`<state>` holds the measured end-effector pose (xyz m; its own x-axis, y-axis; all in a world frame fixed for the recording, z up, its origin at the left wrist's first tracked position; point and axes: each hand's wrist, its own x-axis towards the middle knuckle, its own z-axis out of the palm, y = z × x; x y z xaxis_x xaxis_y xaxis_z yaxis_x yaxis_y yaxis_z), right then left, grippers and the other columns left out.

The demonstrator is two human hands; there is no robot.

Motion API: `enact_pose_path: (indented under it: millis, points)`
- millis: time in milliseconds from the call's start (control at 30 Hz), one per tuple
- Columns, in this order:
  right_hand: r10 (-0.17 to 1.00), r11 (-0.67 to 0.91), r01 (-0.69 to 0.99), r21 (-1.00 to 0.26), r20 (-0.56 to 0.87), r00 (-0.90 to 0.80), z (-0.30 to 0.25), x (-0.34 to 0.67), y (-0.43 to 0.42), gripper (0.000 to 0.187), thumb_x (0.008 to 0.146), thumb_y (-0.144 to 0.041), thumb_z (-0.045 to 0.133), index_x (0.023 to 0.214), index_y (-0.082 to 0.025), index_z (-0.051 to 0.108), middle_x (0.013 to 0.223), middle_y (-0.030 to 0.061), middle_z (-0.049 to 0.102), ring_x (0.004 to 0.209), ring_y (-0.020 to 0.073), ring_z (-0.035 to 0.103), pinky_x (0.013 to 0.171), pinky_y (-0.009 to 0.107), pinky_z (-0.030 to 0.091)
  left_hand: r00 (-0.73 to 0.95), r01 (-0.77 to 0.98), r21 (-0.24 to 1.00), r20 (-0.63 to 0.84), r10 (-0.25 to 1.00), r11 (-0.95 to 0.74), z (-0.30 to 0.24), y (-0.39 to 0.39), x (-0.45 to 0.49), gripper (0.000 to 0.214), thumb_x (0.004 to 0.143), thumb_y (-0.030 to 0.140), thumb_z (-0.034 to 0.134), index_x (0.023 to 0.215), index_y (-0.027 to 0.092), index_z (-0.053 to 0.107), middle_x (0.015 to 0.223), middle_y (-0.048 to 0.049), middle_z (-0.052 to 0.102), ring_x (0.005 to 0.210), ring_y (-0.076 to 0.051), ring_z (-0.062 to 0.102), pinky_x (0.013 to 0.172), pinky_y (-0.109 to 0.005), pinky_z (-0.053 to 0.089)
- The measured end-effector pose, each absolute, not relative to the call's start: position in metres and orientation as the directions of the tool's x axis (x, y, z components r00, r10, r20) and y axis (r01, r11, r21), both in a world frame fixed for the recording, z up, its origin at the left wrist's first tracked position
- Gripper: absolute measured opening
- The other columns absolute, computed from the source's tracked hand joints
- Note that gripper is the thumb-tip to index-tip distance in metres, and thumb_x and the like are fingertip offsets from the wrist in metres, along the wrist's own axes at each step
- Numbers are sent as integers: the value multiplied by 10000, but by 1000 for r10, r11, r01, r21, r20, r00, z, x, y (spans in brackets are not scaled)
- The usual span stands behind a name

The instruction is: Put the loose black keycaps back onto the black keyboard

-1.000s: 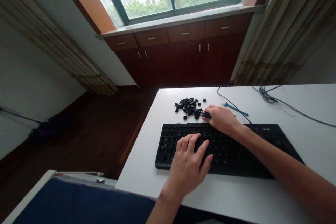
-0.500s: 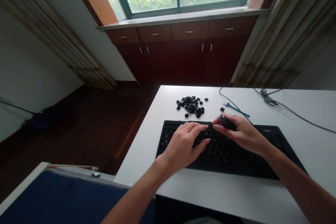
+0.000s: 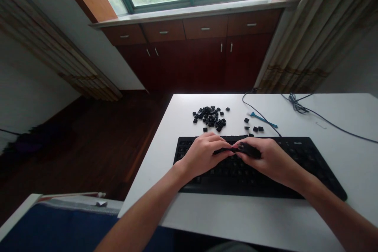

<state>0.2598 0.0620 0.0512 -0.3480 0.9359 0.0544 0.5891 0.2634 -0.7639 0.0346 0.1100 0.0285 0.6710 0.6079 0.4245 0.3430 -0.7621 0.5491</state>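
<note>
A black keyboard (image 3: 256, 183) lies on the white table, many of its keycaps off at the left and middle. My right hand (image 3: 271, 159) is closed around a short, dark-handled tool (image 3: 249, 149) held over the keyboard's upper middle; its exact kind does not show. My left hand (image 3: 206, 151) reaches in from the left, thumb and forefinger pinched at the tool's tip. Whatever sits between those fingertips is too small and dark to name. Behind the keyboard lies a heap of loose black keycaps (image 3: 210, 118). Several more keycaps (image 3: 255, 129) are scattered just behind my right hand.
A blue plastic stick (image 3: 264, 119) rests behind the keyboard, beside a black cable (image 3: 295, 104) that runs to the right. A thin bent wire (image 3: 321, 125) lies farther right. The table's left edge drops to the floor; a blue cloth-covered seat (image 3: 59, 228) stands at lower left.
My left thumb has closed up toward the forefinger, and its fingertips now meet those of my right hand. My right hand has come down slightly, uncovering keycaps behind it. The view has shifted a little.
</note>
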Motion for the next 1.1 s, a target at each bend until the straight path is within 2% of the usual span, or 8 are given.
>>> enact_pose_path:
  millis: [133,267,467,567,767,1100]
  points:
    - [916,339,644,-686,83,-393,43,257,60,171,895,-241,645,1058,-236,694,1056,44,747,936,213,702,840,324,551,698,377,539,370,613,-753,25,109,32,220,968,340,581,968,205,755,968,-44,750,881,-168,653,828,-322,517]
    - [910,375,716,-588,88,-405,38,257,59,143,939,-264,592,1047,-243,683,1088,45,716,893,206,693,840,344,553,696,389,543,356,624,-744,21,107,32,226,974,336,564,981,209,751,1013,-49,714,918,-174,628,850,-326,514]
    - [883,453,772,-446,107,-457,33,263,59,270,942,-274,578,1201,-259,655,1222,67,645,921,215,691,821,359,572,685,407,546,348,640,-733,20,106,31,225,989,290,524,1010,195,727,1053,-65,689,964,-188,612,877,-342,516]
    - [872,481,780,-401,119,-476,34,266,59,289,942,-254,568,1219,-247,649,1242,81,638,934,227,692,817,370,581,683,405,544,354,639,-735,20,106,30,230,992,291,514,1016,192,720,1053,-69,684,961,-187,614,876,-345,522]
    - [836,535,749,-391,119,-535,43,266,58,293,935,-249,571,1211,-244,670,1202,76,668,901,216,705,814,352,585,674,423,527,361,645,-737,20,105,31,234,997,270,490,1029,184,706,1065,-76,676,968,-189,614,868,-346,526]
    - [831,528,738,-419,75,-551,45,265,58,294,910,-207,600,1189,-261,674,1204,64,665,899,208,702,793,333,580,683,435,497,361,635,-751,19,105,30,246,995,269,477,1011,179,705,1075,-75,666,971,-198,604,878,-348,518]
